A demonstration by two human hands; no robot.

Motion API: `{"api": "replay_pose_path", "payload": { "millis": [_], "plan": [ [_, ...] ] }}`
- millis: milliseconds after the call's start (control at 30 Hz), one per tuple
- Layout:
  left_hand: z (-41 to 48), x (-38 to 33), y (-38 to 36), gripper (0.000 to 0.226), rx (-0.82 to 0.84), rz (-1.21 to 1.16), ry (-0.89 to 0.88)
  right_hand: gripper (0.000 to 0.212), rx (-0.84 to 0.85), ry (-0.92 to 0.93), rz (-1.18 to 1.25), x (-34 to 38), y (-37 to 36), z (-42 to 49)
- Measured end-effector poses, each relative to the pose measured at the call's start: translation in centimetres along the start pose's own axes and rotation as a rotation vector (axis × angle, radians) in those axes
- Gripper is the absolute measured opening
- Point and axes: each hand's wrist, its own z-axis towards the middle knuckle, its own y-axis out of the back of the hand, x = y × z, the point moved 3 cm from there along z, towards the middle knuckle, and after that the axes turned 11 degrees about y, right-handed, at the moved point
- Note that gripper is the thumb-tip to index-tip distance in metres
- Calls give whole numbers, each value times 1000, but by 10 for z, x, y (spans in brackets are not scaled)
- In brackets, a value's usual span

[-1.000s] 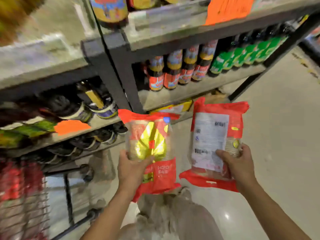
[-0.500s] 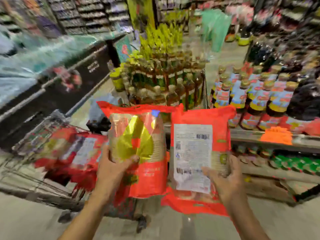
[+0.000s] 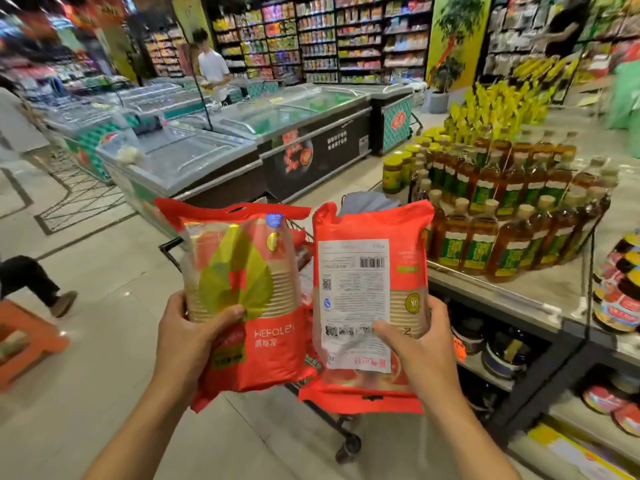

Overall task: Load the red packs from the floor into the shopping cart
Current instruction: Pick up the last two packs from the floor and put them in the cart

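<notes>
I hold two red packs upright in front of me. My left hand (image 3: 194, 332) grips the left red pack (image 3: 242, 292), front side showing, with a yellow-green leaf print over stacked cups. My right hand (image 3: 414, 344) grips the right red pack (image 3: 370, 299), back side showing, with a white label and barcode. The shopping cart (image 3: 171, 245) stands right behind the packs, mostly hidden; only a bit of its rim, its lower frame and one wheel (image 3: 348, 446) show. Red shows between the packs inside the cart.
A shelf (image 3: 502, 289) of oil bottles and jars runs along the right, close to the cart. Chest freezers (image 3: 214, 157) line the aisle ahead. A person in white stands far back; someone's leg and an orange stool (image 3: 24, 337) are at the left. Tiled floor (image 3: 104, 341) lies at the left.
My view has swung left from the bottle shelf and up to the store aisle. Both packs have stayed in my hands and now hang over the cart.
</notes>
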Motion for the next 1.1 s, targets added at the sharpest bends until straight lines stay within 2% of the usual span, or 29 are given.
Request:
{"api": "replay_pose_path", "payload": {
  "millis": [200, 333, 500, 633, 833, 1033, 1100],
  "plan": [
    [84, 24, 49, 87, 13, -29, 44, 72, 1, -5, -38, -14, -96, 18],
    [156, 31, 67, 91, 102, -26, 60, 75, -72, -21, -77, -25, -163, 37],
    [243, 26, 61, 81, 209, -16, 90, 80, -150, -71, -62, -35, -217, 69],
    [297, 30, 20, 92, 323, 42, 116, 64, -272, -116, -102, -58, -222, 98],
    [370, 58, -81, 81, 461, 186, 173, 55, -397, -192, -108, -120, -211, 153],
    [431, 87, -179, 78, 549, 402, 231, 64, -508, -391, -41, -188, -196, 203],
    [445, 101, -210, 77, 603, 447, 281, 61, -526, -452, -34, -206, -187, 216]
  ]
}}
